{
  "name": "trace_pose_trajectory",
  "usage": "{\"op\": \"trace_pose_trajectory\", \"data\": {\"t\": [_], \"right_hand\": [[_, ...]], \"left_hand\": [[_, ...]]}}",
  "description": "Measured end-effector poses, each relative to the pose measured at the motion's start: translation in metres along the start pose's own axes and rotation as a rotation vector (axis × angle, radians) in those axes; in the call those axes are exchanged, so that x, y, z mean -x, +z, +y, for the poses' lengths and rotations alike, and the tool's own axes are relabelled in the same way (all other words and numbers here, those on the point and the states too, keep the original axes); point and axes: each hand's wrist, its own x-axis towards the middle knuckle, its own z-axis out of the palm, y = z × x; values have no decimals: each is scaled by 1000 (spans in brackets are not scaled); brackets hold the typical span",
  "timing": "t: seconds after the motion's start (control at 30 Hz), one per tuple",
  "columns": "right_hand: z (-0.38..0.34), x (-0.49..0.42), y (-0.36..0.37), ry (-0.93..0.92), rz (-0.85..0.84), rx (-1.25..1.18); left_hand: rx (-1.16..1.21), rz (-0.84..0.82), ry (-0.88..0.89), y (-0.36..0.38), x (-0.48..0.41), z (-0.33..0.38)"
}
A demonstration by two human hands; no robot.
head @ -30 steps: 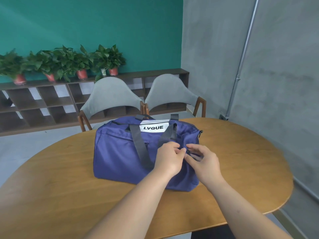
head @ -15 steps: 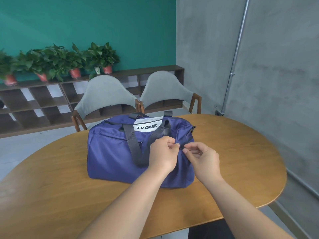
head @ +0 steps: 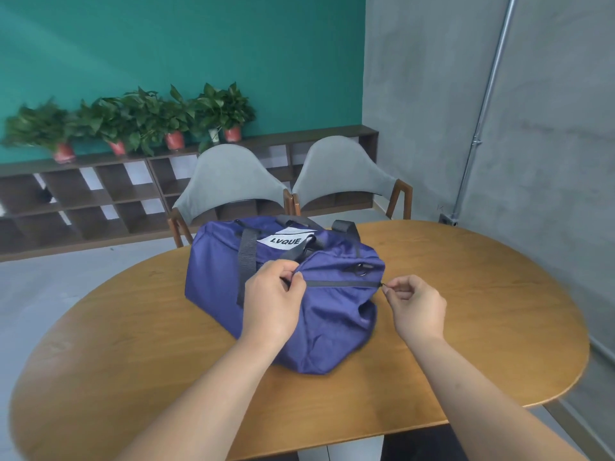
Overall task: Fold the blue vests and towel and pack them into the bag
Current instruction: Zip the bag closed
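Note:
A navy blue duffel bag (head: pixel 216 274) with grey straps and a white LVQUE label lies on the wooden table (head: pixel 133 344). My left hand (head: pixel 271 297) pinches the bag's fabric at the left end of a dark zipper (head: pixel 339 284). My right hand (head: pixel 416 307) pinches the zipper pull at the bag's right end. The zipper line between my hands looks closed. No vests or towel are in sight.
Two grey chairs (head: pixel 229 181) (head: pixel 339 174) stand behind the table. A low dark shelf (head: pixel 100 194) with several potted plants (head: pixel 173 118) runs along the green wall. A grey concrete wall with a pipe (head: pixel 482 111) is on the right.
My right hand has drawn the zipper pull to the right, away from my left hand, closing the zipper. The bag's end has turned more toward me and the camera view shifted.

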Motion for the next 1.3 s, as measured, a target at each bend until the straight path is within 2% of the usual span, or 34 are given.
{"op": "trace_pose_trajectory", "data": {"t": [0.3, 0.57, 0.73, 0.8, 0.87, 0.93, 1.03, 1.13, 1.3], "right_hand": [[-23, 30, 38, -77, -167, -50], [-48, 56, 79, -175, -415, -119], [-49, 58, 92, -192, -391, -126], [-49, 57, 95, -214, -406, -107], [-51, 59, 100, -211, -463, -128], [-51, 62, 105, -222, -496, -140], [-51, 65, 110, -219, -496, -141], [-50, 66, 112, -200, -484, -131], [-52, 68, 114, -185, -472, -127]], "left_hand": [[-216, 140, 96, -72, -19, -46], [-327, 261, -82, -114, -38, -89], [-174, 440, -196, -111, -7, -84], [-78, 489, -168, -99, 20, -71], [-42, 402, -75, -81, 50, -55], [-94, 234, -2, -59, 72, -46], [-176, 76, -107, -32, 76, -41], [-230, 34, -233, -17, 67, -40], [-258, 24, -311, -10, 58, -37]]}}
